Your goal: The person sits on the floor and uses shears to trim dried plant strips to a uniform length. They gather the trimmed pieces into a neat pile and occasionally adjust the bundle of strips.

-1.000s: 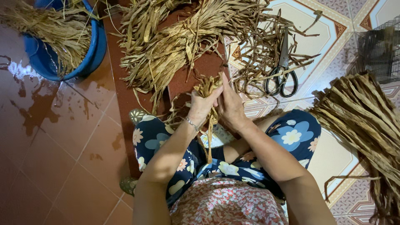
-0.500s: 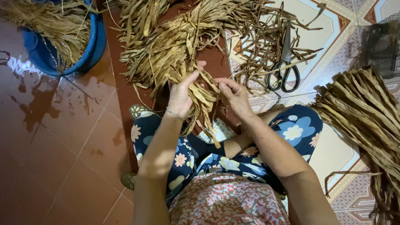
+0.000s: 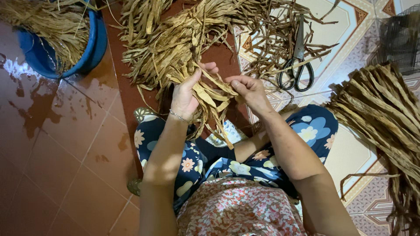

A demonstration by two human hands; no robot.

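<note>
My left hand (image 3: 186, 94) grips bundle of dry tan flat leaf strips (image 3: 210, 98) over my lap; right hand (image 3: 247, 89) pinches 1 strip. Risk: brittle strip snaps, bundle slips.

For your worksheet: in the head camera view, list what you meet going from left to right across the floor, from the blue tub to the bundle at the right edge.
Blue tub of soaking strips → left hand gripping dried leaf strips → right hand pinching the same strips → black-handled scissors → large bundle of dried strips.
</note>
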